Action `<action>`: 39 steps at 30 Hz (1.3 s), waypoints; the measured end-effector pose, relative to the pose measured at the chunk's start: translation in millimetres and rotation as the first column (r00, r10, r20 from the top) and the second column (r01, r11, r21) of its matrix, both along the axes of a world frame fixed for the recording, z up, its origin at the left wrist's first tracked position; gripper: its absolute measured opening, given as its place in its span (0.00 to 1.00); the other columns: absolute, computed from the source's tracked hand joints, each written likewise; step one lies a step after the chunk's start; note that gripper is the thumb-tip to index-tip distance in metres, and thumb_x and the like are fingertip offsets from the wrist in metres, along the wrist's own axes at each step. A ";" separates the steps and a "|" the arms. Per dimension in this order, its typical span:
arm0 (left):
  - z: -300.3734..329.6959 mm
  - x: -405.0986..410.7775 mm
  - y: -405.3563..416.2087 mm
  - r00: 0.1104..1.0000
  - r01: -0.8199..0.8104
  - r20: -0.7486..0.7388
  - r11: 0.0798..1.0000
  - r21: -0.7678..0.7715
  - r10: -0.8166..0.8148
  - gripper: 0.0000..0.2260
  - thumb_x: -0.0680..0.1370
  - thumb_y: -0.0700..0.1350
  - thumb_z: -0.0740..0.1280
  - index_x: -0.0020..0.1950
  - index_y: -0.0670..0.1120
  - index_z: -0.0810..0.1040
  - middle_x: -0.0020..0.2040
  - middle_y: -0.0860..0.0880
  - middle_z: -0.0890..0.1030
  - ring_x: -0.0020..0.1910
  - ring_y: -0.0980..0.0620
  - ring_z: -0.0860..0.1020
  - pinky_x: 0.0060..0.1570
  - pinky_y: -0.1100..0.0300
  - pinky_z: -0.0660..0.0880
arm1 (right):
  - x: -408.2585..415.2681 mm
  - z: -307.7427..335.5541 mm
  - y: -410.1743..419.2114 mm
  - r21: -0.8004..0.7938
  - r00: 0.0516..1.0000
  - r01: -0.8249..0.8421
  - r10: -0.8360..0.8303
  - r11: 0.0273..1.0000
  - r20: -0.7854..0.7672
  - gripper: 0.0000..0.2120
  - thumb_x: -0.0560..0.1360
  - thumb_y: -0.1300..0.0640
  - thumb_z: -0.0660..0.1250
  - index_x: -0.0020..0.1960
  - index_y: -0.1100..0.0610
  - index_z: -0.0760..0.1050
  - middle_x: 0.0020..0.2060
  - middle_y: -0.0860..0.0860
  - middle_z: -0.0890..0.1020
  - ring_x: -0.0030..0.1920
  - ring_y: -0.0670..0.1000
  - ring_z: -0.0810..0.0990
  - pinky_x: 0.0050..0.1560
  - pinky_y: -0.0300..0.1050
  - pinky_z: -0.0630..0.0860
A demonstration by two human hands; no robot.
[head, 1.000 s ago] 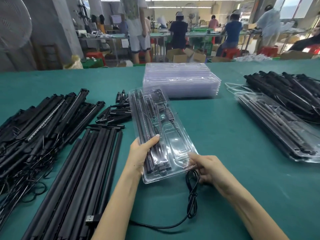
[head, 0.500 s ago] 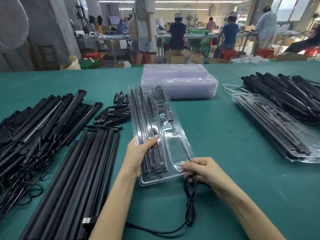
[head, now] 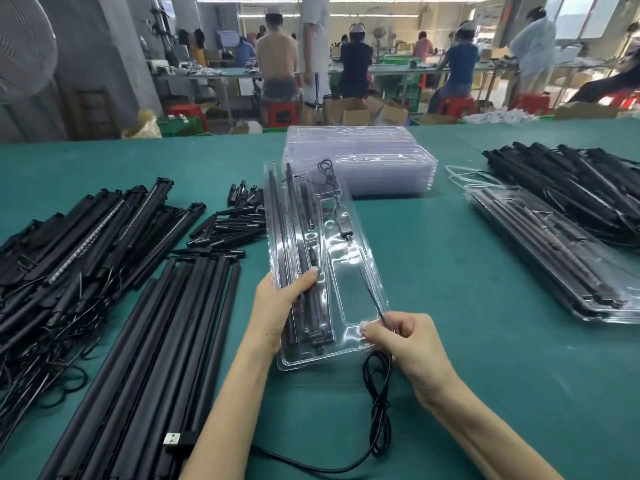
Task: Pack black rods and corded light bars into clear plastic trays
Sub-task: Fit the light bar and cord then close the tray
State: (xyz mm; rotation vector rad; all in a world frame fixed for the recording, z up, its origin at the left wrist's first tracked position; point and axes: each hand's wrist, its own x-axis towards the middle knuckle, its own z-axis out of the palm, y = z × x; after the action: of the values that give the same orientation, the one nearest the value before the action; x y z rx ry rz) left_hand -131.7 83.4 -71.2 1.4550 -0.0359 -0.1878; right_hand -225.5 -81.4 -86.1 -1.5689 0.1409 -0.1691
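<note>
Holding the clear tray (head: pixel 346 271) tilted up off the green bench (head: pixel 467 278), our left hand (head: pixel 277 306) clamps its near-left edge, thumb pressing the black rods (head: pixel 301 271) into their slots. Our right hand (head: pixel 405 344) has a narrow pinch grip on the black cord (head: pixel 379 403) at the tray's near-right corner; the cord loops down onto the bench toward a USB plug (head: pixel 172 438). Loose rods (head: pixel 145 358) and corded light bars (head: pixel 79 244) lie left, empty trays (head: pixel 381 168) behind, a packed tray (head: pixel 554 258) right.
</note>
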 end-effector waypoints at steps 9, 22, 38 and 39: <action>-2.1 6.0 7.7 0.999 -0.002 -0.035 0.997 0.081 0.005 0.32 0.65 0.53 0.76 0.65 0.42 0.73 0.57 0.45 0.81 0.58 0.49 0.79 0.64 0.48 0.70 | 3.8 5.6 -11.3 -0.081 0.965 -0.186 0.166 0.979 -0.204 0.17 0.71 0.52 0.73 0.27 0.53 0.74 0.26 0.48 0.74 0.28 0.46 0.72 0.30 0.34 0.69; -2.1 5.3 6.1 0.998 0.055 -0.044 0.997 0.054 -0.053 0.26 0.65 0.51 0.75 0.60 0.43 0.77 0.49 0.47 0.84 0.51 0.50 0.81 0.62 0.50 0.72 | -1.9 14.7 -12.4 -0.048 0.956 -0.219 0.204 0.975 -0.210 0.16 0.68 0.52 0.73 0.24 0.53 0.74 0.26 0.47 0.76 0.27 0.45 0.68 0.29 0.32 0.64; 11.3 2.8 2.6 0.867 0.492 -0.196 0.848 0.199 -0.457 0.28 0.73 0.60 0.66 0.65 0.42 0.75 0.58 0.45 0.81 0.58 0.47 0.79 0.61 0.52 0.73 | 4.4 18.0 -26.7 0.105 0.951 -0.099 0.125 0.990 -0.284 0.15 0.77 0.51 0.65 0.60 0.58 0.73 0.38 0.57 0.85 0.30 0.50 0.76 0.31 0.37 0.76; 14.6 0.8 3.5 0.861 0.495 -0.223 0.853 0.164 -0.457 0.30 0.73 0.62 0.66 0.67 0.43 0.74 0.62 0.44 0.79 0.62 0.45 0.76 0.65 0.48 0.70 | 1.4 16.8 -27.9 0.127 0.952 -0.077 0.111 0.989 -0.286 0.14 0.78 0.52 0.64 0.60 0.58 0.73 0.38 0.57 0.85 0.30 0.50 0.77 0.31 0.37 0.76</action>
State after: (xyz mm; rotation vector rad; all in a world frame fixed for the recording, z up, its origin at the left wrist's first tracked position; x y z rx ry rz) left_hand -131.0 86.9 -56.7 1.6216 -0.2425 -0.7518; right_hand -224.1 -109.3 -69.3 -1.4757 0.3020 0.1462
